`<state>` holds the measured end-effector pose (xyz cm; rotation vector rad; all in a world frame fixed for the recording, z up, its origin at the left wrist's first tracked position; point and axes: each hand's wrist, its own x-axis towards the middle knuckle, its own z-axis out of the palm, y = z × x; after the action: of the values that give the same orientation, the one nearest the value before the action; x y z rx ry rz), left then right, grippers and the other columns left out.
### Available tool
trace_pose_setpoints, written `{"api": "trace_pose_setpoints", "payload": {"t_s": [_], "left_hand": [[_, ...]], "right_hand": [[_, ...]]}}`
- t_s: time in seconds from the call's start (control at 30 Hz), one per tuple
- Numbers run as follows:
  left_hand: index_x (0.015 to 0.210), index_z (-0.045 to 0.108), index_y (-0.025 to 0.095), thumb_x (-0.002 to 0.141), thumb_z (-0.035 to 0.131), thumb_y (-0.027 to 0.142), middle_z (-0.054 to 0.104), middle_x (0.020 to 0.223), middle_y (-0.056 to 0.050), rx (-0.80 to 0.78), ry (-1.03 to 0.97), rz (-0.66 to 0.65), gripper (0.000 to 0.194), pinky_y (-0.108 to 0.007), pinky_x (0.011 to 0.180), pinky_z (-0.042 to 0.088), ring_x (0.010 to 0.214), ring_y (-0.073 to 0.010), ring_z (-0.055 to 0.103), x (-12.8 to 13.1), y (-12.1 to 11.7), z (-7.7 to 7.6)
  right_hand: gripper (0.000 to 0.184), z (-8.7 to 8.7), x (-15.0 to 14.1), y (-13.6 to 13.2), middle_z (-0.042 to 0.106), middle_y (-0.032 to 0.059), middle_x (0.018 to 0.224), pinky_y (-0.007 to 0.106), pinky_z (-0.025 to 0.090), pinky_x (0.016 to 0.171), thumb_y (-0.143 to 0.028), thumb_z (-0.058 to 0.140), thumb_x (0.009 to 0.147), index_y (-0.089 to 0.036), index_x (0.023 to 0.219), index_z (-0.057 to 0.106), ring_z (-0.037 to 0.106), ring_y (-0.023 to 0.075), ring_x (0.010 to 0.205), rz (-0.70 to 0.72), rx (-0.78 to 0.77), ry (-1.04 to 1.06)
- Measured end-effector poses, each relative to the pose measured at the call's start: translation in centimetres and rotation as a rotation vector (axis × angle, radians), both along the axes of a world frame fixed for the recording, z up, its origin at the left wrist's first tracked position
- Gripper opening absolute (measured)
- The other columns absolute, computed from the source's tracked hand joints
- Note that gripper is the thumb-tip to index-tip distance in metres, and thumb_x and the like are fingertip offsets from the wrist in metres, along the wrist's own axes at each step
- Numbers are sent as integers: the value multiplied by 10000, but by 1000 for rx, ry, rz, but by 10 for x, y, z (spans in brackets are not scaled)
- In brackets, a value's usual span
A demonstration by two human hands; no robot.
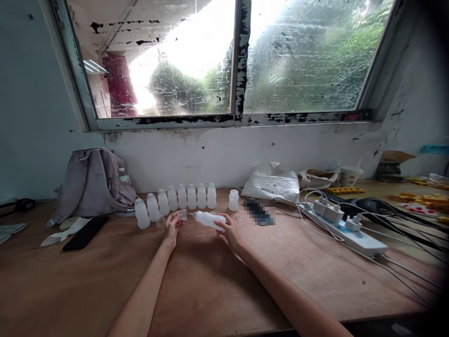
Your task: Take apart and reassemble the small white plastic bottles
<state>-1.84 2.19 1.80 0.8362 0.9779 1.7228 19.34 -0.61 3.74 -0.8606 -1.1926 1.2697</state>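
Note:
A clear plastic cap (183,215) is pinched in my left hand (172,226), its open end turned toward the right. My right hand (229,230) grips a frosted white baby bottle (209,219) lying on its side in the air, with its teat end pointing left at the cap. A small gap separates the two. Behind my hands stands a row of several capped baby bottles (181,196). Another clear cap (160,222) rests on the table just left of my left hand. An uncapped bottle (233,200) stands to the right, with a small white ring (239,217) near it.
On the wooden table (196,290), a grey backpack (94,180) and a black phone (86,233) are at left. To the right lie a pixelated dark object (260,213), a silver plastic bag (271,181) and a white power strip (361,238) with trailing cables. A window is behind.

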Motion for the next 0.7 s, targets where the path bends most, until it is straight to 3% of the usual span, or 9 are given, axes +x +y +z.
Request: {"api": "trace_pose_setpoints", "payload": {"t_s": [0.2, 0.47, 0.57, 0.7], "left_hand": [[806, 563, 171, 636, 645, 340, 603, 712, 3, -8, -89, -148, 253, -230, 598, 453, 597, -97, 568, 20, -11, 4], [896, 572, 182, 678, 598, 383, 610, 785, -13, -67, -182, -217, 299, -214, 560, 452, 624, -100, 571, 35, -17, 4], [834, 565, 164, 709, 544, 432, 617, 755, -27, -139, -338, -207, 296, -223, 551, 452, 615, -114, 578, 38, -19, 5], [719, 508, 171, 692, 554, 450, 615, 680, -30, -145, -476, -201, 285, -263, 593, 468, 614, -145, 594, 44, -23, 4]], "right_hand": [[357, -2, -4, -2, 556, 36, 914, 183, 447, 478, -332, 619, 628, -194, 947, 537, 539, 139, 737, -9, 94, -109], [391, -7, -8, -4, 546, 11, 832, 199, 448, 484, -369, 612, 637, -192, 972, 515, 520, 117, 658, -59, 187, -214], [362, -8, -12, -10, 532, -4, 770, 205, 426, 465, -396, 591, 656, -192, 939, 494, 503, 108, 587, -58, 220, -342], [317, -12, -22, -27, 545, 4, 748, 241, 414, 547, -400, 591, 662, -202, 886, 487, 521, 143, 630, -115, 390, -609]]}}
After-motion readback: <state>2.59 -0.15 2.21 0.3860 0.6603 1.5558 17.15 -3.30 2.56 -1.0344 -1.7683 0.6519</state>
